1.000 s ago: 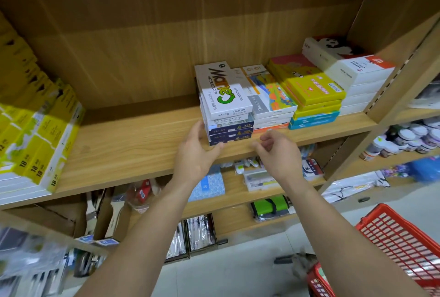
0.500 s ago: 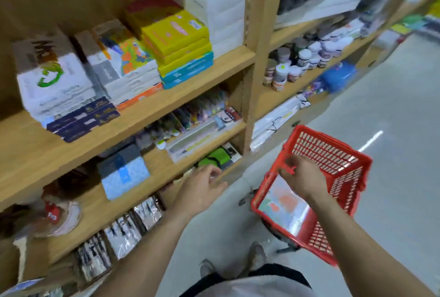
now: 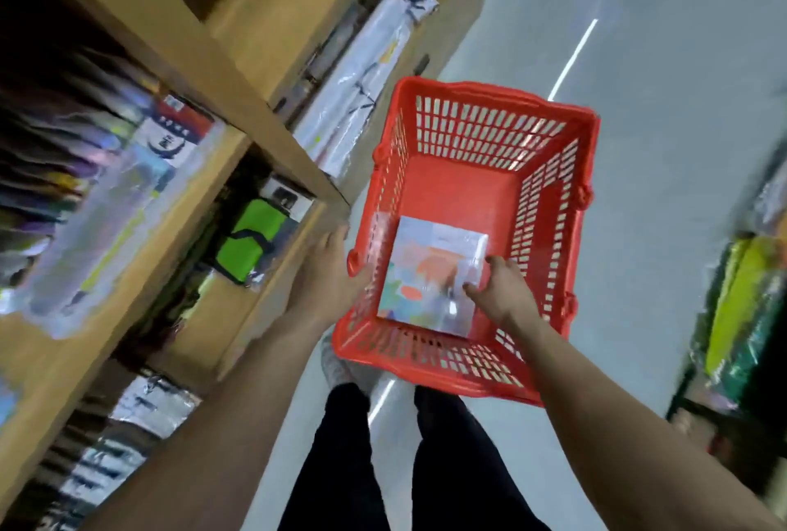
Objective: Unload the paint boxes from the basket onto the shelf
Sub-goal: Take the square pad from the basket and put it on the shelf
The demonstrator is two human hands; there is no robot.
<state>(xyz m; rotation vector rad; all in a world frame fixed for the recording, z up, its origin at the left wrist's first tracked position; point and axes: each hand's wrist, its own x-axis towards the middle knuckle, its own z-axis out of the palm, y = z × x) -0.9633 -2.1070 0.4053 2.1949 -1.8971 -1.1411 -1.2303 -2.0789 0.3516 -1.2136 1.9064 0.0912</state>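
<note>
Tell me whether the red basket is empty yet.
Not empty: one paint box lies flat on the red basket floor, right hand reaching it.

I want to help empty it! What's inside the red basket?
One colourful paint box lies flat on the bottom of the red basket, with the right hand on its edge. Anything under that box is hidden.

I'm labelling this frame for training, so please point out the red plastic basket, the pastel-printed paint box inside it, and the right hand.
Red plastic basket [image 3: 502,98]: head view, far rim.
Pastel-printed paint box [image 3: 419,275]: head view, top face.
Right hand [image 3: 500,294]: head view, back of hand.
</note>
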